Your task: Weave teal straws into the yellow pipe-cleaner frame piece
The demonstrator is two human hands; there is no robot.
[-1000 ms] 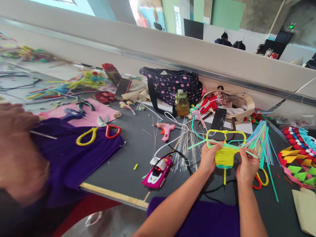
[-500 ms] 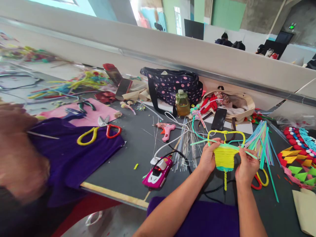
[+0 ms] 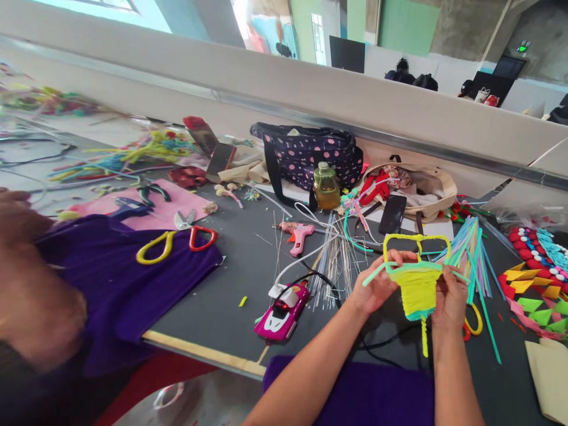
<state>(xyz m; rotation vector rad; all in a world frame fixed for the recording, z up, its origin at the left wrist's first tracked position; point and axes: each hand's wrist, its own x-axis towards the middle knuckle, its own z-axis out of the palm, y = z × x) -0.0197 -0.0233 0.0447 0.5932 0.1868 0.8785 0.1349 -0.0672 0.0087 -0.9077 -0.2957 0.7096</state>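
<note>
The yellow pipe-cleaner piece (image 3: pixel 419 293) is sitting between the two hands, above the bench (image 3: pixel 222 310). The right hand (image 3: pixel 450 296) is pinching its right edge near the top, thumb and fingers closing there on the mint-green strip (image 3: pixel 373 276). The left hand (image 3: pixel 376 287) is reaching behind the upper left corner, its fingers partly hidden by the frame; whether they are gripping or only supporting, I cannot tell.

The long axis is running up and down in the view, leaning slightly, with the lower end lying a little to the right. The open yellow loops (image 3: pixel 435 238) are pointing away from the person, towards the bags, while the twisted yellow stem (image 3: pixel 425 338) is pointing back towards the person's lap. The strip is crossing the piece below the loops, its left end sticking out past the left hand. Scissors (image 3: pixel 476 319) are lying just beyond the right wrist.
</note>
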